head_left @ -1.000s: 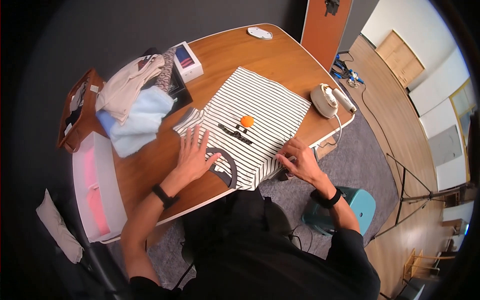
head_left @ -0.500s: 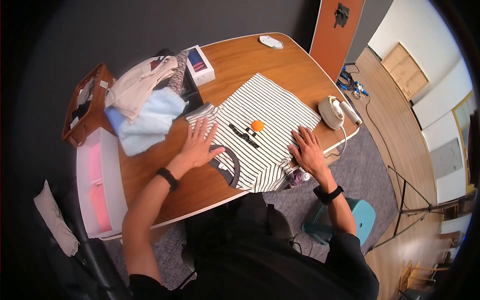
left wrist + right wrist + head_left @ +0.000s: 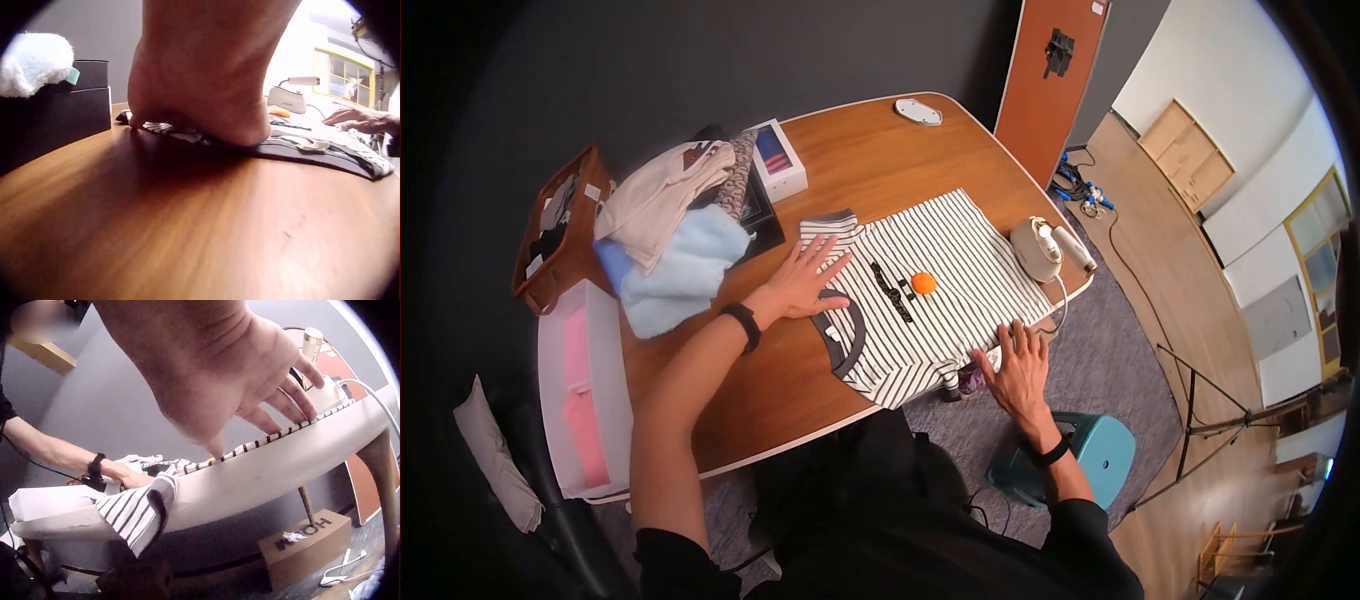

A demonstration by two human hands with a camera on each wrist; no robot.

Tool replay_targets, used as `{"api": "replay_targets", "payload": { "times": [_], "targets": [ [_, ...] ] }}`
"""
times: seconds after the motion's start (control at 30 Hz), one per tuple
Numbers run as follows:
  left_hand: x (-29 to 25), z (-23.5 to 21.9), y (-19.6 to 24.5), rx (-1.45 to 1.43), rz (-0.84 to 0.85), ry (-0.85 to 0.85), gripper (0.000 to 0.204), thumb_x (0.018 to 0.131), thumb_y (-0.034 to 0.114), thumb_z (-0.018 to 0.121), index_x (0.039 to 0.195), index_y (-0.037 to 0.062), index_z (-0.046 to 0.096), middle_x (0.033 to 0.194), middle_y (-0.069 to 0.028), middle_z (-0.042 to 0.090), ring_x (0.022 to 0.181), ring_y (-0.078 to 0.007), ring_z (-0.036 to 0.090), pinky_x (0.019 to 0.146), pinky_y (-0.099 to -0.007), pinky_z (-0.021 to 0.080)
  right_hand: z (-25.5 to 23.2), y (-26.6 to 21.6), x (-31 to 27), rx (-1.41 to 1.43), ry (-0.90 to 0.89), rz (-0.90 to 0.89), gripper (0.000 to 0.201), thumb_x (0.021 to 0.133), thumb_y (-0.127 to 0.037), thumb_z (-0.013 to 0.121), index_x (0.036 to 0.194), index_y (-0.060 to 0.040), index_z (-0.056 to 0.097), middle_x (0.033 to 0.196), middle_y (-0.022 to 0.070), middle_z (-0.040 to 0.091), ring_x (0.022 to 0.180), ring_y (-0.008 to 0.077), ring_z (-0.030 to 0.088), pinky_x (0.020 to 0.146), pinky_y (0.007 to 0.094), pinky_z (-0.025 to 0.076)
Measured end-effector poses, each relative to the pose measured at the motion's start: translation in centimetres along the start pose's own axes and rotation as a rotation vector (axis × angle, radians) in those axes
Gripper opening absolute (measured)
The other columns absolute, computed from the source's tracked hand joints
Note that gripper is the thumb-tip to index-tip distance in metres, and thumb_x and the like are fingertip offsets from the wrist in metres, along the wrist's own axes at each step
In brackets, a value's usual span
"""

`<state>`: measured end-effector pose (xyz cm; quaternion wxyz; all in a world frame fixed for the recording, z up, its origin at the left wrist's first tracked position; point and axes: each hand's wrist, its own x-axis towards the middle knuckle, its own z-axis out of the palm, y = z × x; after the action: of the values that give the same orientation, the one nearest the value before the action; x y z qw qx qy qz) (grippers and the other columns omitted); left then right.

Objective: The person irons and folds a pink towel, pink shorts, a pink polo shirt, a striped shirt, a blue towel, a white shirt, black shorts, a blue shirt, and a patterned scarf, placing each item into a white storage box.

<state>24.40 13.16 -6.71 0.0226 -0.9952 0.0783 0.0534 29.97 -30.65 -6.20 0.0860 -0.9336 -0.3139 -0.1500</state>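
Observation:
A black-and-white striped shirt lies spread on the wooden table, its grey collar toward the front left and an orange round piece on its chest. My left hand rests with spread fingers on the shirt between collar and left sleeve. At the shirt's lower right edge my right hand lies with fingers extended; the right wrist view shows its fingertips touching the hem by the table edge. There a striped sleeve hangs over the edge.
Folded clothes and a light blue fluffy cloth lie at the left, beside a brown basket, a white box and a translucent bin. A white steamer stands right; a teal stool is below.
The shirt has turned and shifted on the table, its lower right part now nearer the front edge. My right hand has flattened out from a bent pose, and moved along that edge.

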Motion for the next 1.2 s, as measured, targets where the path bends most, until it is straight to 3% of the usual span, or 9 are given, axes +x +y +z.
{"api": "replay_targets", "payload": {
  "times": [0.23,0.37,0.4,0.43,0.57,0.73,0.87,1.0,1.2],
  "targets": [
    [4.4,-3.9,-4.1,0.123,0.006,-0.16,0.088,0.097,0.079,0.037,0.167,0.028,0.021,0.173,-0.0173,0.013,0.16,-0.0374,0.01,0.13,-0.0524,0.008,-2.6,-1.0,0.7,0.18,-0.092,-0.042,0.055,0.091,-0.043,0.074,0.124,0.0007,0.068,0.128,0.0231,0.062,0.125,0.0388,0.055,0.11,0.0522,0.041],
    [4.7,-6.3,-3.6,0.239,-0.072,-0.024,0.084,0.095,0.054,0.064,0.165,0.0241,0.029,0.171,-0.0187,0.021,0.159,-0.0359,0.017,0.129,-0.0539,0.01,-1.7,-0.2,2.4,0.183,0.116,-0.129,0.05,0.092,-0.037,0.074,0.125,-0.0003,0.068,0.13,0.0236,0.061,0.125,0.0402,0.055,0.109,0.0489,0.042],
    [4.6,-5.0,-1.7,0.538,-0.049,0.128,0.083,0.092,0.039,0.072,0.162,0.0144,0.034,0.169,-0.0205,0.025,0.158,-0.0362,0.021,0.129,-0.0551,0.012,-1.3,0.4,3.3,0.273,0.065,-0.077,0.052,0.095,-0.037,0.071,0.133,-0.0017,0.065,0.14,0.0256,0.056,0.133,0.0426,0.051,0.114,0.0508,0.04],
    [4.2,-5.9,0.5,0.308,-0.018,0.087,0.077,0.096,0.037,0.067,0.159,0.0061,0.037,0.168,-0.0226,0.026,0.157,-0.0382,0.022,0.128,-0.0559,0.015,-0.6,0.7,3.9,0.272,0.066,-0.076,0.055,0.095,-0.038,0.07,0.136,-0.0021,0.063,0.144,0.0258,0.054,0.136,0.0431,0.049,0.115,0.0511,0.039],
    [-2.1,-4.2,9.0,-0.296,0.05,0.206,0.08,0.098,0.049,0.063,0.159,0.0048,0.036,0.167,-0.0241,0.027,0.157,-0.04,0.023,0.126,-0.0579,0.019,1.7,1.8,4.4,0.219,-0.057,-0.082,0.069,0.101,-0.052,0.058,0.152,-0.0065,0.05,0.161,0.0249,0.039,0.151,0.0436,0.033,0.124,0.0537,0.027],
    [-9.3,-2.9,15.2,-0.311,0.091,0.113,0.07,0.099,0.042,0.063,0.156,0.006,0.042,0.166,-0.0201,0.031,0.156,-0.0382,0.024,0.125,-0.0591,0.021,3.3,2.0,3.8,0.142,-0.151,-0.075,0.077,0.103,-0.065,0.045,0.158,-0.0115,0.043,0.166,0.0216,0.031,0.156,0.0405,0.023,0.127,0.0565,0.017],
    [-10.0,1.1,13.1,-0.089,0.114,0.298,0.054,0.095,0.022,0.063,0.148,0.01,0.055,0.164,-0.0092,0.039,0.153,-0.0299,0.034,0.12,-0.0588,0.03,3.4,1.5,3.5,0.126,-0.151,-0.058,0.077,0.102,-0.066,0.045,0.158,-0.0125,0.043,0.167,0.0221,0.031,0.156,0.0411,0.024,0.126,0.0578,0.018],
    [-9.3,1.1,8.8,-0.052,0.162,0.236,0.062,0.091,0.013,0.062,0.152,0.0132,0.05,0.165,-0.0062,0.039,0.153,-0.0274,0.035,0.119,-0.0595,0.034,2.4,0.7,3.5,0.085,-0.19,-0.014,0.08,0.101,-0.067,0.046,0.158,-0.011,0.043,0.165,0.0237,0.031,0.155,0.0422,0.026,0.124,0.0612,0.021],
    [-4.1,-0.2,5.2,-0.167,0.165,0.235,0.059,0.092,0.003,0.056,0.151,0.0091,0.049,0.165,-0.0115,0.038,0.154,-0.0317,0.033,0.122,-0.0568,0.033,2.1,0.0,3.7,0.034,-0.166,0.027,0.086,0.099,-0.071,0.048,0.156,-0.0062,0.043,0.163,0.0283,0.033,0.153,0.0442,0.028,0.121,0.0643,0.025]
  ]
}}
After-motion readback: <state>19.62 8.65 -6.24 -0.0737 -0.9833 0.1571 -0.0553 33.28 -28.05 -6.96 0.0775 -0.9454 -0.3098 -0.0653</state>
